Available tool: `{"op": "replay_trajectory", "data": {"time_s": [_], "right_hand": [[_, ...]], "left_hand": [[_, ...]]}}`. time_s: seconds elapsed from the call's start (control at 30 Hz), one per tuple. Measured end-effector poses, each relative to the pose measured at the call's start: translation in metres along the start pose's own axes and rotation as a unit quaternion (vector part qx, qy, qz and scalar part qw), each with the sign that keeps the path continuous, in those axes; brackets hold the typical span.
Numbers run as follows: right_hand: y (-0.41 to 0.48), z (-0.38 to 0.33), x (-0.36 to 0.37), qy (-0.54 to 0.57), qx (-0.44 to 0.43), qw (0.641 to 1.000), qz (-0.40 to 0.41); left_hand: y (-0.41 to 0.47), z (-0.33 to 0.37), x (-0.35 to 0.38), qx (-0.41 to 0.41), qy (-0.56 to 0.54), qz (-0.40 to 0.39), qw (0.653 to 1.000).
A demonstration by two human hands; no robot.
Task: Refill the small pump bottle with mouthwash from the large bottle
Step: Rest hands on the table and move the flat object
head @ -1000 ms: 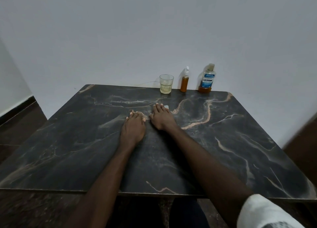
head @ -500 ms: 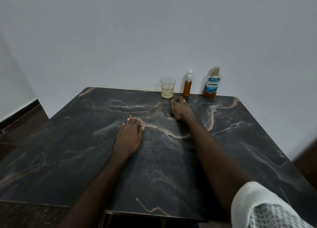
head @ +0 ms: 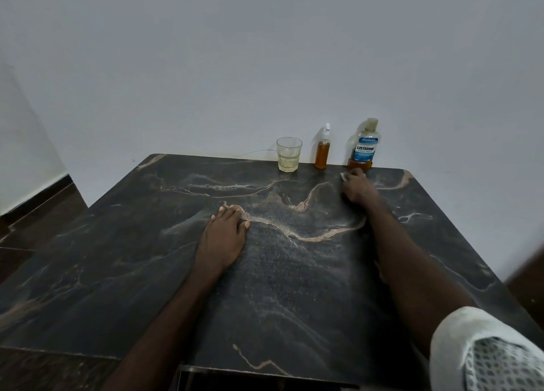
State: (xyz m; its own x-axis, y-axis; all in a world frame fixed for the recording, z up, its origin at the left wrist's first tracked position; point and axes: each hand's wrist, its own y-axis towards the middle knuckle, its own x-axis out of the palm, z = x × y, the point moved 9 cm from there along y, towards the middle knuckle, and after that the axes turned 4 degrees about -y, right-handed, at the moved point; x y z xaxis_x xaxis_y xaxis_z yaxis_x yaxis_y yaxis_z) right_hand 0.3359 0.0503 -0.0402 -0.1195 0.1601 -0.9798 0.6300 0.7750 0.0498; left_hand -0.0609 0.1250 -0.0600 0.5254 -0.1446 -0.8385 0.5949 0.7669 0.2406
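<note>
The large mouthwash bottle (head: 366, 146), clear with a blue label and a little amber liquid at the bottom, stands capped at the table's far edge. Left of it is the small pump bottle (head: 321, 152), mostly full of amber liquid, with a white nozzle. My right hand (head: 358, 188) lies on the table just in front of the large bottle's base, fingers curled, with a small white piece (head: 343, 176) showing at its thumb side. It is not touching the bottle. My left hand (head: 224, 234) rests flat, palm down, mid-table.
A drinking glass (head: 288, 154) with some pale liquid stands left of the pump bottle. All three sit close to the white wall behind the dark marble table (head: 117, 258). A thin wire runs along the far edge.
My right hand slid from beside the left hand across the table to the far right, stopping in front of the large bottle. The left hand stayed flat. The view tilted slightly.
</note>
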Motion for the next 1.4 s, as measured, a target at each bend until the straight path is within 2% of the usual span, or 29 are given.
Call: {"op": "replay_trajectory", "data": {"time_s": [0.17,0.3,0.43,0.6,0.8,0.9,1.03,1.2,1.4], "right_hand": [[-0.011,0.091,-0.009,-0.005,0.038,0.999,-0.008],[-0.028,0.095,-0.017,-0.049,0.045,0.998,-0.008],[-0.019,0.097,0.007,-0.053,0.084,0.995,-0.012],[-0.058,-0.007,0.013,-0.039,0.089,0.995,-0.028],[-0.065,-0.162,0.048,-0.032,-0.032,0.996,-0.072],[-0.076,-0.213,0.057,-0.032,-0.071,0.994,-0.076],[-0.103,-0.227,0.059,-0.047,-0.121,0.989,-0.07],[-0.176,-0.237,0.06,-0.044,-0.164,0.984,-0.054],[-0.27,-0.223,0.053,-0.035,-0.165,0.985,-0.032]], "left_hand": [[0.0,0.001,0.001,-0.001,0.005,0.0,1.0],[-0.002,0.003,-0.002,-0.003,0.011,0.002,1.0],[-0.003,0.006,-0.003,-0.007,0.017,0.006,1.0],[-0.002,0.004,0.0,-0.011,0.032,0.002,0.999],[-0.003,0.005,0.002,-0.01,0.068,0.005,0.998],[-0.005,0.005,-0.002,-0.017,0.071,0.024,0.997],[-0.007,0.005,-0.007,-0.026,0.085,0.032,0.996],[-0.013,0.005,-0.016,-0.046,0.093,0.046,0.994],[-0.01,-0.001,-0.009,-0.05,0.087,0.022,0.995]]}}
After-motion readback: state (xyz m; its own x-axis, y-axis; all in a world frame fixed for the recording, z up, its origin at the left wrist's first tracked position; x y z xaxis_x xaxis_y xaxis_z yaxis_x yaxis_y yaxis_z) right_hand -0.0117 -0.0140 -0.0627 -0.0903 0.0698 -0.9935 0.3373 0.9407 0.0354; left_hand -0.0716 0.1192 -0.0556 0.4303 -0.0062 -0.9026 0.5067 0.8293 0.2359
